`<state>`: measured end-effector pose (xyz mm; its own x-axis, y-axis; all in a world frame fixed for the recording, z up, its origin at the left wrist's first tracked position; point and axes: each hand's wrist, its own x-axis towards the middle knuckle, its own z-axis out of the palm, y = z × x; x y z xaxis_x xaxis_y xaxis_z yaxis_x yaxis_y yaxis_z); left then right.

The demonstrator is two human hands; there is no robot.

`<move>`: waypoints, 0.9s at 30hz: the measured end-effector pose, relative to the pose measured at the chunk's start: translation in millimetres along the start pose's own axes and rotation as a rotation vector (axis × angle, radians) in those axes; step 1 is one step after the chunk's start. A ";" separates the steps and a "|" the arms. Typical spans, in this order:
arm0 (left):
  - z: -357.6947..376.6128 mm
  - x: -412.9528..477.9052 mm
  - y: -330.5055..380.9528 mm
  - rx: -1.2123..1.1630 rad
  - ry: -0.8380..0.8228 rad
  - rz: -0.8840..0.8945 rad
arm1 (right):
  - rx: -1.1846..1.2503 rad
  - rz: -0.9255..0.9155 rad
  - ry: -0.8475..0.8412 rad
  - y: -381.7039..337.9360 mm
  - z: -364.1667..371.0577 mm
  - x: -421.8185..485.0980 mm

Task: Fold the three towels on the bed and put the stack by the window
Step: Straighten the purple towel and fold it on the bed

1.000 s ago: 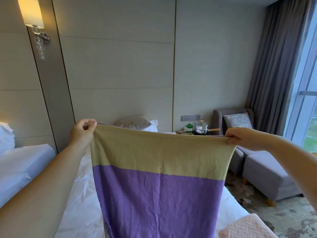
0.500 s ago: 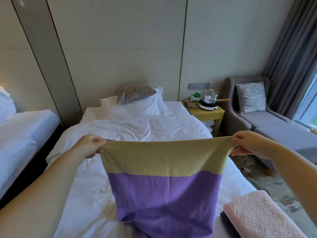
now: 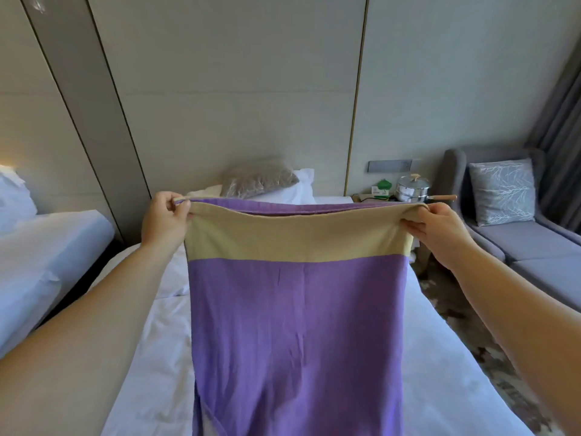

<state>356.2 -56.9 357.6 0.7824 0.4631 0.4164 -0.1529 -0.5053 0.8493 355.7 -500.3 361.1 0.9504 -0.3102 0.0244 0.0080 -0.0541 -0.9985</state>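
Towel (image 3: 295, 325), purple with tan band: hangs doubled above the bed (image 3: 440, 357).
Risk: the back layer may slip from a pinch, or the edges may drift uneven and spoil the fold.
Left hand (image 3: 163, 218): arm outstretched, pinches top left corner.
Right hand (image 3: 440, 229): likewise, pinches top right corner.

Bed (image 3: 440, 357) lies open beside the hanging towel (image 3: 295, 325); pillows (image 3: 261, 180) (far end) obstruct.
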 end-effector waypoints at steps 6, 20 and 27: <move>6.8 66.1 50.2 -0.147 0.162 0.179 | 0.136 -0.235 0.056 -64.6 21.9 56.4; -72.6 -7.9 28.5 -0.271 0.005 0.125 | -0.051 -0.301 0.106 -27.1 -17.3 -56.9; -114.5 -194.9 -107.8 -0.091 -0.219 -0.181 | -0.434 -0.003 0.090 135.1 -54.4 -207.3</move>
<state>151.1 -9.3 222.1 0.9119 0.3669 0.1837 -0.0446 -0.3565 0.9332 142.8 -495.0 223.8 0.9194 -0.3900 0.0506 -0.1390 -0.4425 -0.8859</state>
